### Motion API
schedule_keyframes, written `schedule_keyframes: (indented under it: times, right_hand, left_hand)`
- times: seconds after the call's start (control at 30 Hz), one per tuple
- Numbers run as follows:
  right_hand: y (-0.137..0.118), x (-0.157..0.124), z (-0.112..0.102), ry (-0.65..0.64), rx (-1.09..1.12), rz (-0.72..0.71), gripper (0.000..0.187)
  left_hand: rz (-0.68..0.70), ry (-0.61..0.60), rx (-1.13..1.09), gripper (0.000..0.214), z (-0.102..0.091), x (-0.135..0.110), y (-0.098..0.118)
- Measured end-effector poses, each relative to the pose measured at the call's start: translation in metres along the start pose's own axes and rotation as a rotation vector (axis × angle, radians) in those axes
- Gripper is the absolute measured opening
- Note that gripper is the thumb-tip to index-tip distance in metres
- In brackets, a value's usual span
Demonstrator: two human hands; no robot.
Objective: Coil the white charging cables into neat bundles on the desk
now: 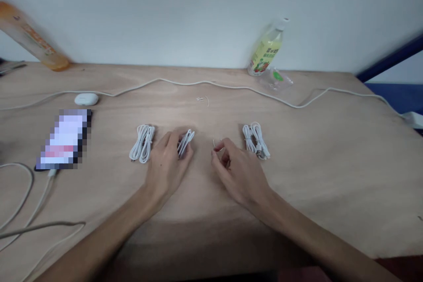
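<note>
Near the middle of the table, my left hand (168, 158) grips a coiled white cable (186, 142) between thumb and fingers. To its right, my right hand (239, 169) pinches a thin white twist tie (217, 143), whose ends poke out past the fingertips. Just left of my left hand lies a bundled white cable (142, 143), folded and bound at its middle. Another bundled white cable (255, 140) rests beyond my right hand, with its metal plug showing. Some loose white twist ties (203, 100) lie farther back between the hands.
A long white cord (205, 82) runs across the back of the wooden table (313, 163). At left are a phone (64, 139) with a charging cable and a white earbud case (86, 99). An orange bottle (36, 39), a yellow-labelled bottle (267, 50) and a clear wrapper (276, 79) stand or lie by the wall.
</note>
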State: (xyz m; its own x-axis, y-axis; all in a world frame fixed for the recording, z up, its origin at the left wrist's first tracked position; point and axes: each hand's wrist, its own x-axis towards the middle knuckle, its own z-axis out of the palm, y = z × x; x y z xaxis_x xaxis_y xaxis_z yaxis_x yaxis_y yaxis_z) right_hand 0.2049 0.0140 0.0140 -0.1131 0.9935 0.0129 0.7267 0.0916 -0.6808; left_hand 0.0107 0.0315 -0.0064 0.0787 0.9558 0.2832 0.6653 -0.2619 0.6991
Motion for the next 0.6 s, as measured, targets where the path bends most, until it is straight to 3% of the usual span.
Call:
schedule_keyframes:
  times: [0.17, 0.27, 0.4, 0.6]
  right_hand:
    - [-0.003, 0.002, -0.001, -0.027, 0.264, 0.029, 0.015]
    - [-0.003, 0.004, 0.003, -0.075, 0.547, 0.084, 0.02]
    - [0.001, 0.007, 0.01, -0.116, 0.859, 0.122, 0.028]
    - [0.009, 0.012, 0.013, -0.072, 0.904, 0.172, 0.03]
  left_hand:
    - [-0.324, -0.158, -0.663, 0.042, 0.0, 0.004, 0.01]
    - [-0.421, -0.236, -0.919, 0.046, 0.001, 0.003, 0.016]
    - [-0.514, -0.284, -1.108, 0.04, 0.003, 0.0, 0.019]
    - [-0.532, -0.304, -1.105, 0.037, 0.007, 0.0, 0.018]
